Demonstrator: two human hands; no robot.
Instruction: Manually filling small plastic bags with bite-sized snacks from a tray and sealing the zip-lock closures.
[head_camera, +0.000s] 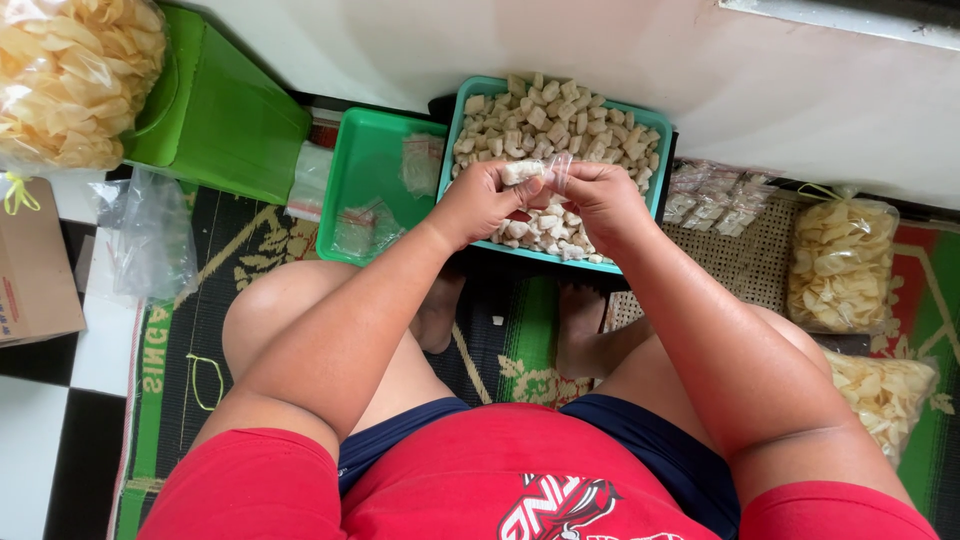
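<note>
Here, the left hand (482, 200) pinches a pale oblong snack piece (522, 172) between thumb and fingertips, closed on it. The right hand (603, 197) grips a small clear plastic pouch (558, 168), closed on its mouth, apparently to keep the opening spread toward the piece. Both hands meet directly above the teal tray (655, 150), probably so that any dropped piece falls back into the stock of cut snack pieces (555, 115).

The held piece lies roughly level. Its long axis runs from 9 o'clock to 3 o'clock, and its leading end points toward 3 o'clock, at the pouch mouth.

At 9 o'clock of the teal tray, touching it, a green tray (372, 160) holds a few filled pouches (422, 163), within the left hand's reach. At 3 o'clock, more small packets (712, 200) lie on a woven mat (745, 262), beside large bags of chips (842, 265).
</note>
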